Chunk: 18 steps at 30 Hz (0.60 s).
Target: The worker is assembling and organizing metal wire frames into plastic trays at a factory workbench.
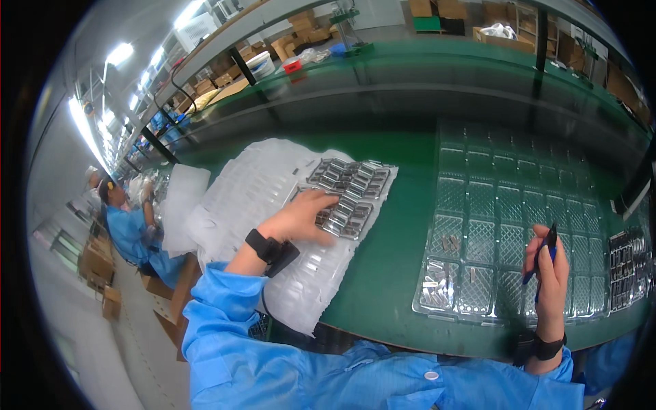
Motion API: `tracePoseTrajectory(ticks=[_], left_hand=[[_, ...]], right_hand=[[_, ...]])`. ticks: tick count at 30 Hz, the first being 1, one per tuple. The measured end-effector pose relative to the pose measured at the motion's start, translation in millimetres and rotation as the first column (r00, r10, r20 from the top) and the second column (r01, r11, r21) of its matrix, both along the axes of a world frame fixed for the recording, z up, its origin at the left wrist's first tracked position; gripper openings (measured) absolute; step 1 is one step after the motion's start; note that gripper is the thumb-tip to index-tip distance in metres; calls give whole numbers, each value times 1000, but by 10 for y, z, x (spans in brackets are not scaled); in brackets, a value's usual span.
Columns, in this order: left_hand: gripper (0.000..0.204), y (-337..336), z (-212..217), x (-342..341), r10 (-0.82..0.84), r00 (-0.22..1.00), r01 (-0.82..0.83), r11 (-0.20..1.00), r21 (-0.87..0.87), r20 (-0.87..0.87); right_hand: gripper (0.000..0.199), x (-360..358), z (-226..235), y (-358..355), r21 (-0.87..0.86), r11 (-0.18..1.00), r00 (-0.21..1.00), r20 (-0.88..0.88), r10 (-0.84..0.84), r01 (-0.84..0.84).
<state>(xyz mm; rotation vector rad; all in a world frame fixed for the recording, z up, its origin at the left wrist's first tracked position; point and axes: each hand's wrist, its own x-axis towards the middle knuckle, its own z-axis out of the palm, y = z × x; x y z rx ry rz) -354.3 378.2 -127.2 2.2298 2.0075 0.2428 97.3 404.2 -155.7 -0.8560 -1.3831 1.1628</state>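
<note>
Right hand [549, 273] closed around a blue pen-like tool [544, 256], held upright with the dark tip uppermost, raised over the near right part of a clear compartment tray [509, 205]. Left hand [301, 215] laid flat, palm down, fingers spread and gripping nothing, resting on a group of small metal parts [348, 195] seated in a white moulded tray [273, 198]. Fingertips touching the near rows of those parts; farther rows uncovered, toward the tray's far right corner. Black wrist straps on both wrists, blue sleeves [225, 321] entering from the lower edge.

White tray lying slanted on the green table [389, 253], its near end hanging slightly past the table's front edge, most of its pockets without parts. More white trays [181, 205] stacked just beside it to the left. Clear tray set well to the right, across a bare strip of green, with a few small metal pieces [441, 280] in its near left compartments; other compartments too glossy to read. Another dark tray of parts [625, 270] at the far right edge, just beyond the right hand.

Further left, along the same line, another person in blue [126, 225] seated at the bench. At the back, cardboard boxes [301, 31] and a shelf rail above the table.
</note>
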Motion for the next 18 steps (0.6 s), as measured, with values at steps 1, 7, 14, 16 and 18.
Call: tracePoseTrajectory(ticks=[1, 7, 14, 16, 18], left_hand=[[83, -49, 4, 23, -53, 995, 42, 991, -127, -84], [66, -106, 51, 40, -130, 991, 131, 990, -47, 20], [34, -97, 144, -88, -272, 961, 266, 959, -96, -53], [30, -74, 152, -158, -300, 952, 296, 953, -71, -67], [26, -68, 147, -150, -333, 939, 330, 943, -44, -82]], right_hand=[[34, -7, 0, -25, -6, 1000, 1000, 3, -2, 2], [32, 14, -12, -25, -23, 1000, 999, -33, 8, -9], [32, 29, -30, -2, -24, 999, 998, -54, 26, -28], [32, 26, -40, 4, -9, 999, 998, -60, 30, -31], [33, 41, -41, 18, -14, 999, 998, -60, 30, -30]])
